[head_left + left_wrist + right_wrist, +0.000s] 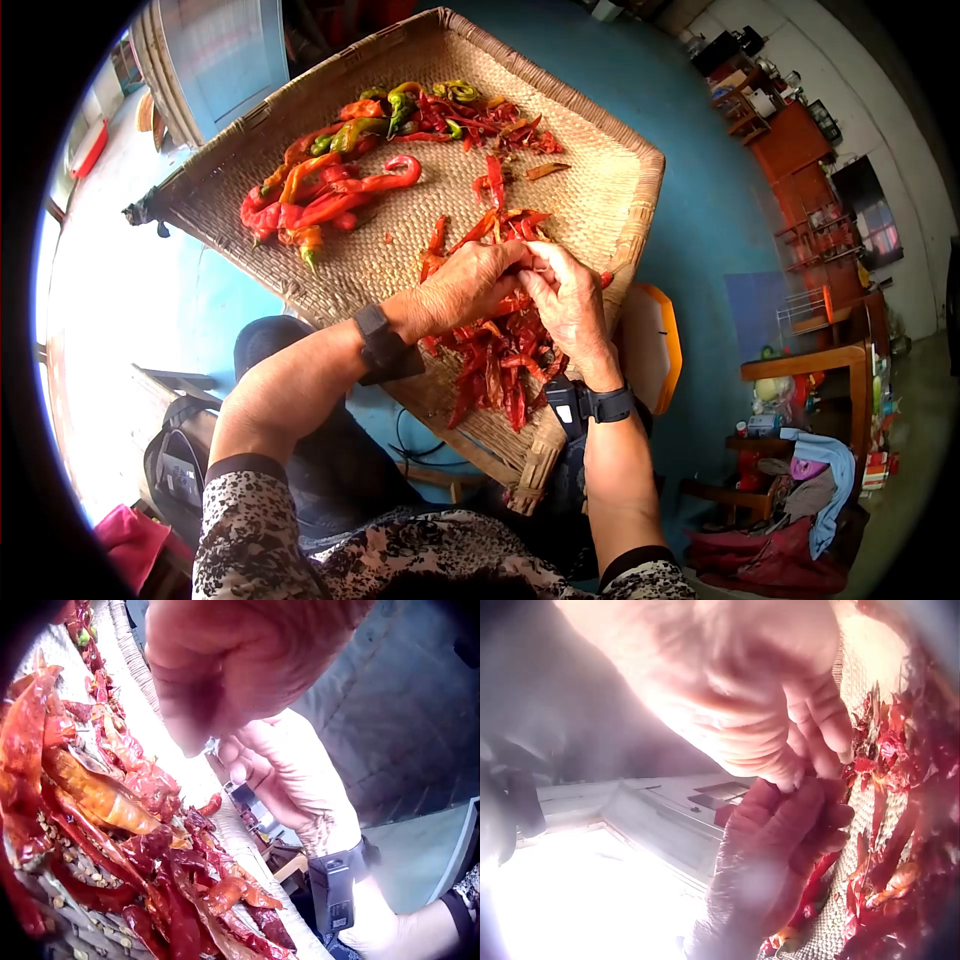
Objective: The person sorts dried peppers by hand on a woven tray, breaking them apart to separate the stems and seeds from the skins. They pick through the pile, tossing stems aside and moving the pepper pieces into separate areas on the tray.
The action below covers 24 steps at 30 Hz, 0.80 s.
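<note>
My left hand (pixel 465 285) and right hand (pixel 572 300) meet fingertip to fingertip over a woven tray (pixel 600 170). Between their bent fingers and thumbs they pinch a chili pepper, nearly all of it hidden; in the left wrist view only a small pale bit (pixel 212 744) shows at the fingertips. Split red chili peppers (pixel 500 365) lie heaped under both hands, with loose seeds (pixel 90 930) among them. Whole red, orange and green peppers (pixel 330 200) lie on the tray's left side, and dry red pieces (pixel 505 125) lie toward its far side.
The tray's raised rim (pixel 540 75) runs along its far edge, and its near corner (pixel 530 480) points toward the person. A stool with an orange edge (pixel 660 345) stands at right. Farther right, a wooden chair (pixel 810 360) is loaded with clothes. A black bag (pixel 180 455) lies at left.
</note>
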Tool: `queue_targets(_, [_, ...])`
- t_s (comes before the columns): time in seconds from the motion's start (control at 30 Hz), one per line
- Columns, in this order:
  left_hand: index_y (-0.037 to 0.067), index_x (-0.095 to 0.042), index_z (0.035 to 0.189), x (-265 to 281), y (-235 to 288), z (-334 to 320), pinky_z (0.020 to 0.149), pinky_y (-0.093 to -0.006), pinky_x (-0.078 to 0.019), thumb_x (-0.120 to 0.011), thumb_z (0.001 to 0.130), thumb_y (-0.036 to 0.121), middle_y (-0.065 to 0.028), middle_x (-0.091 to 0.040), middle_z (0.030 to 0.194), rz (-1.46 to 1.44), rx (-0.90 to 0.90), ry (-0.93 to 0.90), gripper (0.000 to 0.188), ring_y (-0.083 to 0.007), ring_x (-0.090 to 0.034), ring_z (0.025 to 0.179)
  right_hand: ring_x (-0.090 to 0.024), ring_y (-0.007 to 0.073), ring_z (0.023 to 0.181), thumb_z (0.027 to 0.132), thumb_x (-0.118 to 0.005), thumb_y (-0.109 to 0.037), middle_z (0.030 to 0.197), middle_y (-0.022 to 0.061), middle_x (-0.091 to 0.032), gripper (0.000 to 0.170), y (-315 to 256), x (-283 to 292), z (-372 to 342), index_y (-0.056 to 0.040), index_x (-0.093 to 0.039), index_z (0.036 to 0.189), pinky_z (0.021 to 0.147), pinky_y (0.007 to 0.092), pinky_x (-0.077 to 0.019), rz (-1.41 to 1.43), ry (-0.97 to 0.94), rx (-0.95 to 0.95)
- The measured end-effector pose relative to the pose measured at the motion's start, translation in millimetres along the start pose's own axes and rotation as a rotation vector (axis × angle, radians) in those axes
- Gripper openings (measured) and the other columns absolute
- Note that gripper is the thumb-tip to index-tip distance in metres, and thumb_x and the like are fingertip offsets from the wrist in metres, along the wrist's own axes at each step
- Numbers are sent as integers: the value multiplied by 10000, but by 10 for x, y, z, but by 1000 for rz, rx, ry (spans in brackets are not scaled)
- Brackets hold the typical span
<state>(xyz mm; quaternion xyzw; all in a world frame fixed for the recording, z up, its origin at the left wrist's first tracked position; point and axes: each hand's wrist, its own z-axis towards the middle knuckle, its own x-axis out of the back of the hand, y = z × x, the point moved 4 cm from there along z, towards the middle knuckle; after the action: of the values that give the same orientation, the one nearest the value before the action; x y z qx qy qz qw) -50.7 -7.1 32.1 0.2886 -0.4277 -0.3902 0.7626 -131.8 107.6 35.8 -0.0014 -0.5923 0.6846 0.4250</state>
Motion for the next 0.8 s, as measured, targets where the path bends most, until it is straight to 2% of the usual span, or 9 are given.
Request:
queue_targets(0.1, [13,-559,1003,25,-37,-39,683,-404,-520,-623,841,76,-178,-649,820,-7,43,-14,186,-348,-655,805,-658,217,776,836,-645,-8,883,123,-664,243,13,12,-17,-10,-593,1074,675,326,-518,78,77,-19])
queue_targets(0.17, [-5,-557,1110,29,-46,-59,772,-357,-525,-612,856,49,-167,-653,929,53,209,-142,265,-276,-661,891,-657,200,726,835,-656,-23,825,104,-665,143,-68,85,-55,-13,-616,971,630,312,-511,-153,81,-26])
queue_targets(0.23, [-10,-533,1140,46,-58,-50,769,-383,-519,-624,864,106,-185,-640,963,110,193,-137,313,-307,-646,901,-615,146,679,836,-657,-35,790,83,-654,99,-54,218,-77,-27,-627,930,597,283,-489,-210,185,80])
queue_targets(0.3, [-2,-514,1169,92,-11,-83,777,-415,-506,-633,861,148,-199,-618,997,286,-53,-37,362,-346,-618,916,-566,113,661,847,-642,-53,753,54,-633,67,-50,567,-150,-24,-623,903,594,274,-476,-352,386,69])
queue_targets(0.47, [30,-515,1204,-63,-56,-118,878,-425,-476,-671,823,202,-170,-571,1099,378,-11,-283,446,-348,-544,1061,-543,110,571,862,-657,-113,694,25,-615,94,517,1647,-486,-52,-648,933,553,263,-470,-505,817,-25])
queue_targets(0.5, [42,-527,1192,-146,-75,-148,892,-423,-468,-675,817,207,-160,-562,1108,400,-77,-324,436,-340,-529,1085,-633,182,743,861,-660,-109,885,96,-670,153,408,1719,-575,-40,-645,997,670,322,-527,-820,760,-185])
queue_targets(0.57, [53,-539,1181,-221,-74,-203,907,-422,-460,-680,811,213,-150,-553,1116,420,-132,-374,426,-332,-513,1110,-639,289,859,841,-656,-101,967,153,-660,182,331,1683,-631,-48,-643,1015,772,383,-510,-1353,685,-239])
queue_targets(0.67, [58,-576,1108,-317,-65,-219,881,-408,-485,-671,798,186,-137,-549,1055,465,-166,-440,348,-312,-543,1056,-599,351,959,824,-646,-76,1030,175,-638,212,207,1426,-441,-40,-635,1032,832,413,-483,-1056,570,-35])
queue_targets(0.8, [36,-591,972,-349,-157,-163,736,-362,-537,-568,816,112,-121,-592,965,623,-179,-455,175,-283,-629,887,-546,347,973,807,-590,15,998,160,-616,268,26,602,-166,-12,-617,1072,877,407,-448,-877,31,139])
